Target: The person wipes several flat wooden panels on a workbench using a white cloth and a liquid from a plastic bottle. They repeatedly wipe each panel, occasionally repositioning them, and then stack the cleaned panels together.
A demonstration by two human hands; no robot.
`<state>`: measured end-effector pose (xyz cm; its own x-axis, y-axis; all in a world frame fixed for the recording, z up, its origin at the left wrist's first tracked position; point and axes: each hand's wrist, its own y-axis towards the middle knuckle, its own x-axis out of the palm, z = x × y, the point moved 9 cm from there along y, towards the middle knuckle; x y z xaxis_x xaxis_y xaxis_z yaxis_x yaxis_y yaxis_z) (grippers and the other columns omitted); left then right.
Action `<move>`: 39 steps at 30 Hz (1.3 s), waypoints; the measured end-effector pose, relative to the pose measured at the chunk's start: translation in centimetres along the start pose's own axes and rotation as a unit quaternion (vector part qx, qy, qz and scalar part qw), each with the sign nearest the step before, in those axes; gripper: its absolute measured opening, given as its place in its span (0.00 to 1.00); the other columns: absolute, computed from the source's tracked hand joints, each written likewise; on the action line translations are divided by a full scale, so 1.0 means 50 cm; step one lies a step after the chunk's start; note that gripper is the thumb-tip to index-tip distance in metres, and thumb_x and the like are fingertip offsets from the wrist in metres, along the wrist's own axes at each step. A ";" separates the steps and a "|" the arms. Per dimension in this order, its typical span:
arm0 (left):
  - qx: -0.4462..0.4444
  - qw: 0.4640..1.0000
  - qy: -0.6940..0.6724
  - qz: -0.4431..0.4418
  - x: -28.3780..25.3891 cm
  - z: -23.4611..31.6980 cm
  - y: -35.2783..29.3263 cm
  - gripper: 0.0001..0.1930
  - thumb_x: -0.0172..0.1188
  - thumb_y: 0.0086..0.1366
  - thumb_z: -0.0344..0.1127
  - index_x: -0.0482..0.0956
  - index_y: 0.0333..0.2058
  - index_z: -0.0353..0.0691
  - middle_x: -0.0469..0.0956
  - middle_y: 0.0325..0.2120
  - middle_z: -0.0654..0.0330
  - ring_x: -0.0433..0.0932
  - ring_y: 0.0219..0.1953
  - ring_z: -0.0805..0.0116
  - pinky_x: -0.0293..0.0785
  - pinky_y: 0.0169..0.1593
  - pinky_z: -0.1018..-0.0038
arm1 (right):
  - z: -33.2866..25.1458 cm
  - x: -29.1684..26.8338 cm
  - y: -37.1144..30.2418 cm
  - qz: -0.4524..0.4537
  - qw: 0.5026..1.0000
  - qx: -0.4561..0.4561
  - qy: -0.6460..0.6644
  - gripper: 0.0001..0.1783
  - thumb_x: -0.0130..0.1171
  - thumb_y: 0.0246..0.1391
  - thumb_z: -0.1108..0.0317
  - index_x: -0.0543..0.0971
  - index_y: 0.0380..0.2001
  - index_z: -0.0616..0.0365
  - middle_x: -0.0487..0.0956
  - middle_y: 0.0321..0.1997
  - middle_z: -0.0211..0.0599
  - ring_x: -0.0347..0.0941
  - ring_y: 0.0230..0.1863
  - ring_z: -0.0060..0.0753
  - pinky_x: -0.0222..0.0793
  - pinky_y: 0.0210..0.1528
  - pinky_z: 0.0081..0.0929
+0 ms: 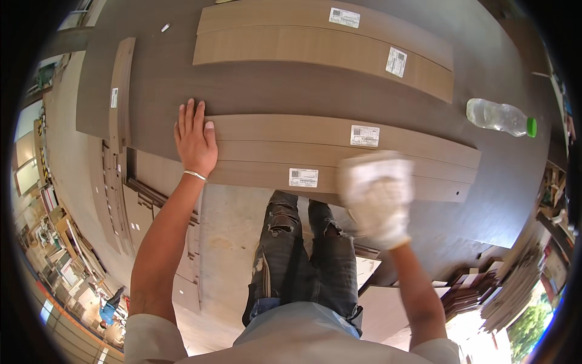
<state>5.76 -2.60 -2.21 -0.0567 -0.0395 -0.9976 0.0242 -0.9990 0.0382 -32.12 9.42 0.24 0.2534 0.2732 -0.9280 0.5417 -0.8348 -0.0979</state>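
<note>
Three long brown wood-look panels (260, 151) lie side by side at the near edge of the dark work table, with white labels on two of them. My bare left hand (196, 139) rests at their left end, fingers stretched out. A light glove covers my right hand (382, 206), which is smeared by motion over the right part of the panels. Under its fingers is a white cloth (370, 168), pressed against the panel faces; its exact folds are blurred.
Farther back on the table (157, 85) lie two more labelled panels (291, 42). A narrow board (121, 91) sits at the left, and a clear bottle with a green cap (498, 117) lies at the right. Stacked boards (479, 285) stand on the lower right.
</note>
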 end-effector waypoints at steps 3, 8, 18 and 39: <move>0.023 1.000 0.000 0.005 -0.005 0.017 0.015 0.27 0.42 0.81 0.44 0.66 0.74 0.45 0.59 0.78 0.56 0.51 0.81 0.51 0.48 0.80 0.48 | 0.262 -0.063 -0.256 0.149 0.955 0.133 -0.220 0.33 0.53 0.62 0.70 0.70 0.71 0.60 0.66 0.77 0.52 0.60 0.80 0.57 0.48 0.83 0.60; 0.025 1.000 -0.009 0.007 -0.008 0.011 0.012 0.27 0.44 0.80 0.42 0.66 0.73 0.45 0.59 0.78 0.56 0.52 0.81 0.50 0.48 0.80 0.49 | 0.114 -0.012 -0.107 0.179 0.951 0.251 -0.028 0.33 0.59 0.54 0.69 0.74 0.66 0.57 0.71 0.72 0.45 0.64 0.76 0.53 0.52 0.80 0.56; 0.036 0.998 -0.031 0.029 0.001 0.003 0.012 0.30 0.45 0.78 0.39 0.62 0.76 0.47 0.58 0.78 0.52 0.54 0.80 0.47 0.49 0.78 0.50 | 0.066 -0.021 0.031 0.091 0.980 0.174 0.023 0.30 0.63 0.53 0.70 0.79 0.63 0.52 0.77 0.67 0.42 0.67 0.73 0.52 0.55 0.79 0.57; 0.043 0.999 -0.018 0.007 0.008 0.013 0.025 0.29 0.41 0.80 0.43 0.63 0.76 0.44 0.56 0.79 0.53 0.53 0.80 0.45 0.48 0.79 0.50 | 0.422 -0.164 -0.084 0.301 0.859 0.415 -0.002 0.22 0.61 0.55 0.70 0.83 0.55 0.51 0.79 0.57 0.42 0.69 0.68 0.53 0.59 0.76 0.49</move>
<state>5.11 -3.88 -2.53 -0.0936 -0.0533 -0.9942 -0.0596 -0.9965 0.0591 -53.38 0.58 0.68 0.2844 -0.3268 -0.9013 -0.4443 -0.8780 0.1782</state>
